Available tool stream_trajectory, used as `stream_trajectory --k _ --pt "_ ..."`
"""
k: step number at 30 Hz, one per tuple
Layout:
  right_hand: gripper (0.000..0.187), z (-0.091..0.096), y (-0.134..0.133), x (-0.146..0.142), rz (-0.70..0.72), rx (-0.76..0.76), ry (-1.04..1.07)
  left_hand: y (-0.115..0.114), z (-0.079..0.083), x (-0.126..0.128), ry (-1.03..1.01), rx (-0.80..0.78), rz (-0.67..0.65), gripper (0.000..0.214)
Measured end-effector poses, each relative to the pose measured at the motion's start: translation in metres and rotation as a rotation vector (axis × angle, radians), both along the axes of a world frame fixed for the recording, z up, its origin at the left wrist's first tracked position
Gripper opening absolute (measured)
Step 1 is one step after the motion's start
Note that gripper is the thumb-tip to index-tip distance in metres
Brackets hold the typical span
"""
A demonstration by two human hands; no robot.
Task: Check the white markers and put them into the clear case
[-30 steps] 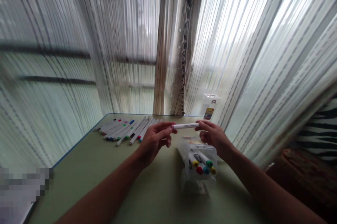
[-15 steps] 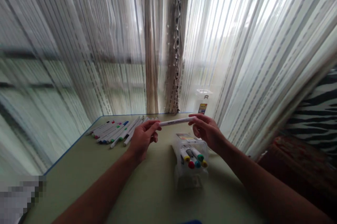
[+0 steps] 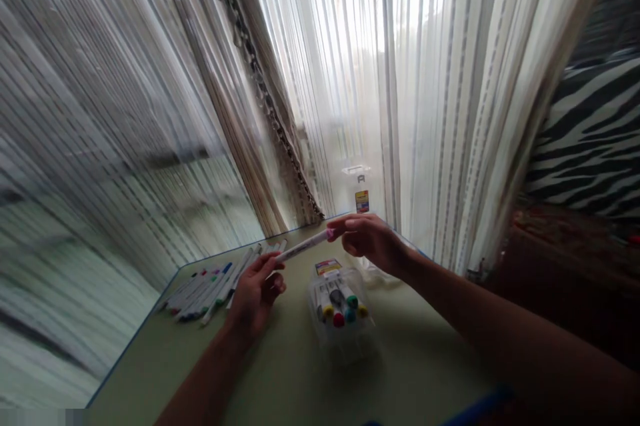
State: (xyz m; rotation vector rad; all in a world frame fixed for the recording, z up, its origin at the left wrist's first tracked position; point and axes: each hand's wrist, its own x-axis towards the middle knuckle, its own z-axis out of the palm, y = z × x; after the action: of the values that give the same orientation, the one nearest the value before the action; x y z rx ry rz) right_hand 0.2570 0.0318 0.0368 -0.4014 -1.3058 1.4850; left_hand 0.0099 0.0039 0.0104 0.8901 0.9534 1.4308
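A white marker (image 3: 305, 245) with a pink end is held up over the table, slanting upward to the right. My left hand (image 3: 256, 293) is closed, pinching its lower left end between thumb and fingers. The fingers of my right hand (image 3: 373, 241) are closed around the pink end. Below them, a clear plastic case (image 3: 345, 346) lies on the table with several markers inside, their yellow, red, blue, green and grey ends facing me. To the left of my left hand, many loose white markers (image 3: 203, 296) with coloured ends lie side by side.
Behind my right hand stands another clear plastic case (image 3: 361, 179) with a yellow label. A blue object (image 3: 480, 406) shows at the bottom edge. Sheer striped curtains (image 3: 345, 99) hang behind the green table (image 3: 145, 373). Zebra-patterned fabric (image 3: 590, 139) is at the right.
The view has turned right and tilted. The marker, level before, now slants upward to the right, and its pink end shows at my right fingers. A blue object has come into view lower right.
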Motion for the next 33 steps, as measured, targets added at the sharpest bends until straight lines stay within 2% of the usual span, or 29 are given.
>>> stream_trajectory --k 8,14,25,33 --pt "0.031 -0.005 0.000 -0.004 -0.173 -0.016 -0.128 -0.001 0.001 0.000 -0.046 0.040 0.013 0.039" --pt "0.031 -0.012 0.004 -0.007 -0.255 -0.045 -0.134 -0.005 0.005 -0.002 -0.094 0.091 -0.024 0.035" --pt "0.030 -0.013 0.003 -0.010 -0.336 -0.078 -0.155 -0.003 0.003 -0.007 -0.116 0.171 -0.123 0.027" --pt "0.028 -0.013 0.001 -0.008 -0.304 -0.042 -0.164 -0.004 0.001 -0.006 -0.076 0.164 -0.085 0.028"
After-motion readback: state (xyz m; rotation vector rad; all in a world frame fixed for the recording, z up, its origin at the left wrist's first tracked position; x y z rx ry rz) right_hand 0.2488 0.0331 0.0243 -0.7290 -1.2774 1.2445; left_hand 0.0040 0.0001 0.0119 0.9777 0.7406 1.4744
